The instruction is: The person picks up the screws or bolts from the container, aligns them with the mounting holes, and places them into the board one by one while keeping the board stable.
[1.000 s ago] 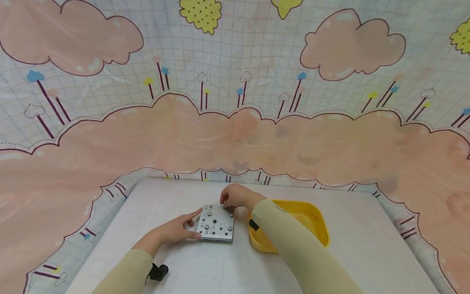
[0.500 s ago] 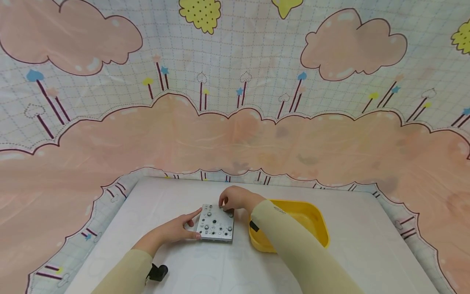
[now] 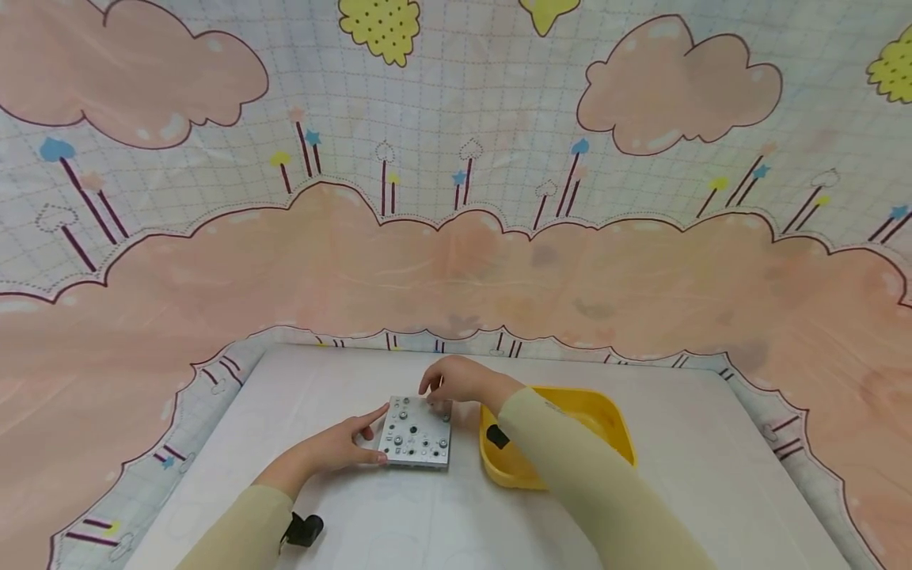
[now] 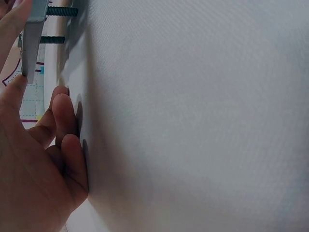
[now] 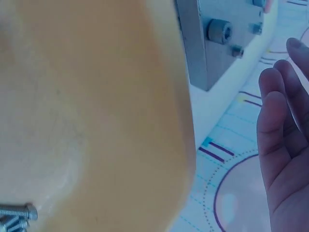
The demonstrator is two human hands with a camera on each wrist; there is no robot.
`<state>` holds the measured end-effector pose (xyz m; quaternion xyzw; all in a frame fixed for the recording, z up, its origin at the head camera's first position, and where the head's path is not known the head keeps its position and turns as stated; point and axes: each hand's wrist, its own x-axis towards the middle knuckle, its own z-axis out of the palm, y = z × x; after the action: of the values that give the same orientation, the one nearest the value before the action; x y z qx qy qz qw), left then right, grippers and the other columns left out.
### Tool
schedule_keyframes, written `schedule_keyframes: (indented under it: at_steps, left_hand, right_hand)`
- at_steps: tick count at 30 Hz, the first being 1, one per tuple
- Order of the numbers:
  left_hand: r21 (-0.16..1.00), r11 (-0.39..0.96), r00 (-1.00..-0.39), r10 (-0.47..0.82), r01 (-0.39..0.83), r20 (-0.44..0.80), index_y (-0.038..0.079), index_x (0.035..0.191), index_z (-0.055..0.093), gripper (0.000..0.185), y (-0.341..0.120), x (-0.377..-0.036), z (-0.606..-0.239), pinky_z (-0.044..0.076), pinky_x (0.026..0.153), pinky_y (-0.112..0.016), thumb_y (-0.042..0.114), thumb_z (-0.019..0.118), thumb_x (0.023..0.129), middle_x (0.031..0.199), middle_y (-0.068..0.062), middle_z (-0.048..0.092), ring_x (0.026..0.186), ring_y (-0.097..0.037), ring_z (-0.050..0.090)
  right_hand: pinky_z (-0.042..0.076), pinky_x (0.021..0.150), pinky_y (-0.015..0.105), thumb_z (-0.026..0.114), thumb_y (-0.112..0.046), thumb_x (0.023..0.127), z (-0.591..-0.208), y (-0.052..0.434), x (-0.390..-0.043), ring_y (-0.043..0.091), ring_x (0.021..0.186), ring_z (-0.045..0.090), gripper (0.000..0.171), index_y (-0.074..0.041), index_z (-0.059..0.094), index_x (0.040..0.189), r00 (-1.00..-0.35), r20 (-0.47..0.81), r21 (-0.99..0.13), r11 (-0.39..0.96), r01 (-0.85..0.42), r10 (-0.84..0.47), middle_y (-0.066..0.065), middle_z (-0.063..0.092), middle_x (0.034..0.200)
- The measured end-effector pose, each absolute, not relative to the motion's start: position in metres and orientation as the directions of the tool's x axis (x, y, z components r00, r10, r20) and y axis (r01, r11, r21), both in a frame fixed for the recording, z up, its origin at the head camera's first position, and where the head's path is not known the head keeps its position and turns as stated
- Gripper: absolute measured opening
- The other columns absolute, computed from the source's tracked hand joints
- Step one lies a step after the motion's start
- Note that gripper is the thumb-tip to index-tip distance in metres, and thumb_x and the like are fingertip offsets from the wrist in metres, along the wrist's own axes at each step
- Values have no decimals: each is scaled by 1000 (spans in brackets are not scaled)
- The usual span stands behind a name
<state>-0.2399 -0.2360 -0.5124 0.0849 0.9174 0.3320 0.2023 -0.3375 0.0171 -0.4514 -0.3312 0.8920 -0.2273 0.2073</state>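
Note:
A square silver metal plate (image 3: pixel 420 439) with several holes and socket-head screws stands on the table, raised on bolts (image 4: pixel 53 39) that protrude below it. My left hand (image 3: pixel 342 447) holds its left side, index finger toward the far corner and thumb at the near one; the other fingers curl loosely below. Over the far right part of the plate is my right hand (image 3: pixel 459 380), thumb and index finger brought together at a small screw, mostly hidden by the fingertips. Another socket-head screw (image 5: pixel 219 31) stands up from the plate in the right wrist view.
Right of the plate stands a yellow plastic bin (image 3: pixel 627 439), partly under my right forearm. Several loose bolts (image 5: pixel 18 212) lie inside it. A white table (image 3: pixel 399 530) carries everything, and a patterned cloth (image 3: pixel 456 277) hangs around its back and sides.
My right hand has shifted slightly and its fingertips have changed pose over the same far part of the plate. The left hand and plate stay put; the whole view drifts a little left.

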Motion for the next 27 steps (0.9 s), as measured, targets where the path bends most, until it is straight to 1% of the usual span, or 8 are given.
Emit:
schedule_keyframes:
  at_steps: [4,8,13,19,21,27]
  left_hand:
    - [642,767,-907,287,23,-310,27,156,32,96,-236,-239,-514,37,77,-38,46,83,77,107,-1,50,85,-19,45]
    - [647,762,-908,290,29,-302,26,156,32,97,-237,-239,-516,37,78,-38,45,83,77,107,-2,51,84,-19,45]
    - [650,759,-907,302,43,-293,25,157,32,97,-239,-239,-517,36,77,-39,44,83,77,108,-2,50,85,-20,44]
    - [642,766,-906,294,33,-304,26,157,32,97,-238,-239,-516,37,78,-40,45,83,77,109,-3,49,87,-20,45]
    - [641,767,-906,294,33,-305,26,157,32,97,-238,-239,-516,37,78,-40,45,83,77,109,-3,49,87,-20,45]
    - [642,765,-905,305,48,-295,25,157,32,97,-236,-239,-514,36,77,-40,45,83,77,108,-3,49,86,-20,44]
  right_hand:
    - [47,73,25,72,-17,92,-445,29,-334,10,82,55,16,-17,76,108,-689,-184,-534,659,-529,-701,-9,63,87]
    - [47,74,25,73,-18,92,-440,45,-331,11,82,56,18,-14,76,109,-695,-164,-546,651,-527,-700,-9,63,87]
    - [48,74,27,72,-19,92,-436,70,-325,12,83,57,16,-17,76,108,-710,-156,-555,655,-513,-687,-10,64,86]
    - [50,75,27,74,-19,91,-441,109,-322,12,83,58,14,-21,76,104,-739,-143,-587,658,-472,-658,-10,65,87]
    - [51,75,27,74,-19,91,-443,123,-320,12,82,58,14,-20,76,104,-754,-144,-598,663,-451,-642,-9,65,87]
    - [51,74,30,73,-17,91,-448,165,-313,15,82,58,16,-11,76,106,-792,-146,-620,678,-394,-593,-7,65,88]
